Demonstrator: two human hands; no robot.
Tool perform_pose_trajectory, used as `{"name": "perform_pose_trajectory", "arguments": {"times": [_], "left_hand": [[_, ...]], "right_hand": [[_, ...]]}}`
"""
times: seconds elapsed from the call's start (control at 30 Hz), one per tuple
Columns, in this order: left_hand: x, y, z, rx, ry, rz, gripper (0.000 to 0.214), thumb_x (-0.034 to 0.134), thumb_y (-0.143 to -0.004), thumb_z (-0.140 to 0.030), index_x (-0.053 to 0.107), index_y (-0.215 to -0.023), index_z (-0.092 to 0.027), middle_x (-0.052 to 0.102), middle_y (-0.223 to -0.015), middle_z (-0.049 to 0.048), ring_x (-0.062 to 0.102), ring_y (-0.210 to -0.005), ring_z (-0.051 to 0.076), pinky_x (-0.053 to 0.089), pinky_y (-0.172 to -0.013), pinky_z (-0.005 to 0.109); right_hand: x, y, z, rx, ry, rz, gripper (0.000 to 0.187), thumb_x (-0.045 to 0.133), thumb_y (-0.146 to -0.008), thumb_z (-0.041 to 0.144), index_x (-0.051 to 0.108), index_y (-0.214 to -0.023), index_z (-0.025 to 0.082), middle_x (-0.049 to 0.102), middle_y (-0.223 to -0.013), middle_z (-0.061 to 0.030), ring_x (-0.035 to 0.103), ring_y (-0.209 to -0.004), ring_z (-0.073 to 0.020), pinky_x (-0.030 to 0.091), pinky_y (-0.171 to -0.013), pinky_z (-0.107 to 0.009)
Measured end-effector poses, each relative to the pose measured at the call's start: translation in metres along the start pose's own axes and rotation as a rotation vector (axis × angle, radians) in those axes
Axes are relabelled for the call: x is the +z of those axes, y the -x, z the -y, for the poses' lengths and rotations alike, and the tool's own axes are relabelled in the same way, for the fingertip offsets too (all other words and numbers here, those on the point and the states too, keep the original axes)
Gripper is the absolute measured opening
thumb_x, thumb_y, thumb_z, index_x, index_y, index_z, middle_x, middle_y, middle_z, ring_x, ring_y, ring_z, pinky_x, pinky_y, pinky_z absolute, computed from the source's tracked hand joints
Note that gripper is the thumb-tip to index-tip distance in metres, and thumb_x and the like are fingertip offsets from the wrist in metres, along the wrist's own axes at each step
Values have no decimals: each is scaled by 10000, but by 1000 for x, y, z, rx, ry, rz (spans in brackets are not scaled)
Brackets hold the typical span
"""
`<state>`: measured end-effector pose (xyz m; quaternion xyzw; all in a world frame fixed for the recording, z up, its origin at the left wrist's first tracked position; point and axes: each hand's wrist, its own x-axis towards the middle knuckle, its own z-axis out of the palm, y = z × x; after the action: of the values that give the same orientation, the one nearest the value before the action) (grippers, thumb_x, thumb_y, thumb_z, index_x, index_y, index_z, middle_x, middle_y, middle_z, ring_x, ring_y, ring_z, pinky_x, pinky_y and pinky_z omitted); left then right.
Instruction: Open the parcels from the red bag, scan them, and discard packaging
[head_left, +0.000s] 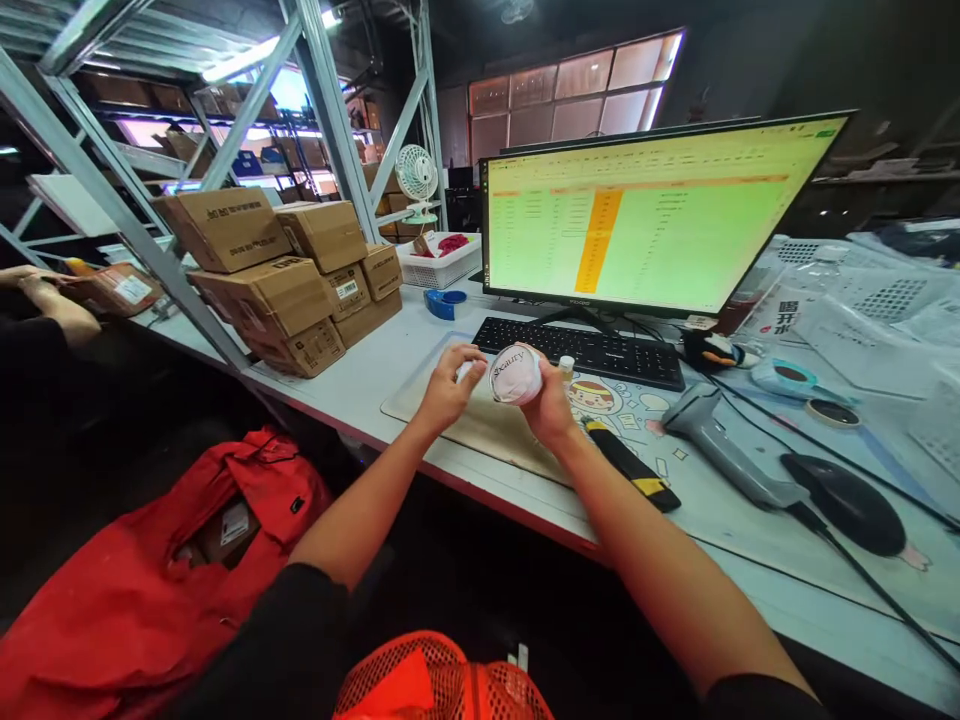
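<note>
In front of the keyboard, my right fingers wrap the tub; left fingers half-curl, grip unclear. Probably light, smooth: I'd hold its sides.

White round container with dark lettering: far side concealed; right hand, fingers largely hidden behind it. Small white-capped bottle: lower part obscured by same hand. Wide black-framed monitor: spreadsheet entries too small to read. Stacked brown cardboard cartons: label print illegible. Red fabric bag: cropped at left edge. Orange mesh item: cropped by bottom edge. Co-worker's dark sleeve: cropped, left edge.
</note>
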<state>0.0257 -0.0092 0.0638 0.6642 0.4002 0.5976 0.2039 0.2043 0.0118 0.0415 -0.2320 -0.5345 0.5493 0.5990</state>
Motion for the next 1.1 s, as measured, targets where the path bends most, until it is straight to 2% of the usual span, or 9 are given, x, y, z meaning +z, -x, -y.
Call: {"name": "perform_pose_trajectory", "arguments": {"times": [0.1, 0.27, 0.33, 0.43, 0.5, 0.63, 0.77, 0.9, 1.1], "left_hand": [[0, 10, -2, 144, -290, 172, 319, 696, -936, -547, 731, -956, -230, 626, -1267, 100, 586, -1254, 284, 435, -1131, 467], [6, 4, -7, 215, -582, 303, 119, 678, -964, -355, 740, -994, -258, 633, -1326, 75, 574, -1243, 302, 465, -1079, 492], [3, 0, -4, 243, -580, 306, 117, 648, -973, -328, 734, -986, -250, 641, -1308, 82, 576, -1240, 294, 472, -1077, 483], [-7, -4, 9, 239, -419, 253, 135, 590, -973, -288, 694, -930, -214, 651, -1233, 91, 622, -1174, 247, 498, -1064, 424], [-16, -4, 19, 217, -316, 209, 143, 554, -963, -263, 670, -906, -203, 654, -1186, 89, 639, -1140, 223, 515, -1042, 382], [-22, 2, 26, 188, -316, 163, 135, 546, -941, -254, 667, -910, -202, 646, -1178, 88, 637, -1134, 215, 517, -1032, 366], [-12, 8, 14, 232, -469, 153, 125, 579, -942, -265, 686, -903, -215, 647, -1226, 87, 621, -1151, 241, 494, -1047, 421], [2, 9, -1, 335, -642, 249, 115, 610, -955, -281, 717, -936, -244, 663, -1287, 61, 561, -1231, 275, 459, -1082, 463], [8, 8, -2, 335, -602, 338, 128, 602, -970, -309, 701, -918, -247, 662, -1304, 61, 537, -1285, 280, 421, -1142, 478]], "right_hand": [[0, -1, -6, 73, -82, 9, 611, 549, -866, 689, 589, -1278, 239, 681, -1157, -62, 649, -989, -260, 583, -740, -346], [-5, 1, -10, -3, 125, -6, 595, 613, -872, 686, 628, -1256, 232, 671, -1190, -55, 633, -983, -225, 568, -751, -308], [-6, 1, -9, 23, 151, -25, 622, 623, -866, 717, 625, -1267, 241, 672, -1204, -55, 641, -989, -230, 579, -722, -309], [-4, 0, -6, 151, 18, -38, 729, 620, -826, 807, 627, -1262, 223, 696, -1128, -71, 673, -926, -256, 591, -602, -319], [-2, -1, -5, 212, -54, -27, 773, 603, -806, 858, 654, -1192, 190, 710, -1034, -90, 690, -891, -279, 594, -551, -330], [1, 1, -5, 198, -19, -12, 773, 600, -813, 891, 677, -1104, 179, 714, -958, -100, 703, -871, -287, 592, -510, -319], [2, 5, -4, 164, 75, 5, 839, 576, -807, 942, 661, -1159, 185, 714, -962, -92, 699, -782, -255, 591, -488, -313], [5, 7, -4, 176, 114, 54, 900, 558, -779, 982, 647, -1174, 178, 709, -947, -95, 690, -744, -238, 592, -481, -304], [2, 3, -7, 194, 125, 24, 940, 517, -763, 1014, 659, -1107, 152, 692, -900, -105, 642, -651, -215, 586, -472, -321]]}}
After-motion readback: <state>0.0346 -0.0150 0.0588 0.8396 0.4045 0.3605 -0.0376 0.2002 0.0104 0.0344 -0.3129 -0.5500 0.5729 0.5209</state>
